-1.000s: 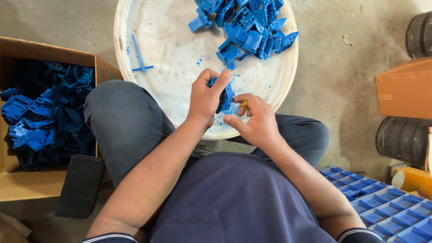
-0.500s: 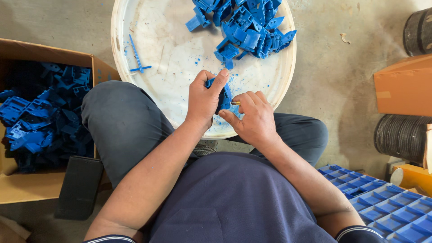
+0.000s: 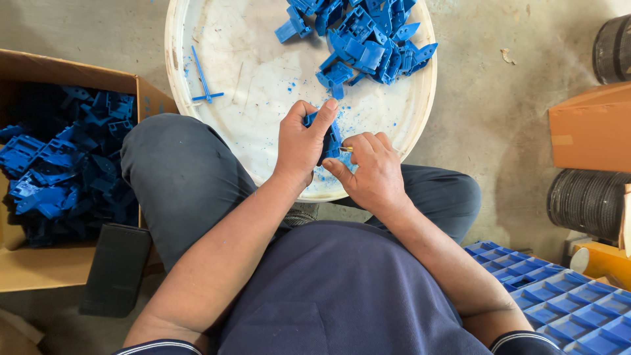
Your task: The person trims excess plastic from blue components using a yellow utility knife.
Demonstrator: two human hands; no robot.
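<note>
A blue plastic part (image 3: 330, 138) is gripped by the left hand (image 3: 301, 146); a small tool (image 3: 346, 149) is pinched by the right hand (image 3: 373, 172), over the white tray (image 3: 250, 85).

left hand (image 3: 301, 146): we see it closed around a blue plastic part (image 3: 330, 139), thumb up on top, over the near rim of the tray.
right hand (image 3: 371, 172): just beside the left, fingers curled, pinching a small tool (image 3: 346, 150) against the part; what kind of tool we can't tell.
white round tray (image 3: 250, 85): on the floor in front of our knees, blue shavings scattered under the hands.
pile of blue parts (image 3: 361, 39): far side of the tray.
blue sprue stick (image 3: 204, 77): lies alone, left part of the tray.
cardboard box (image 3: 39, 263): at left, full of blue parts.
blue grid trays (image 3: 559, 296): lower right.
</note>
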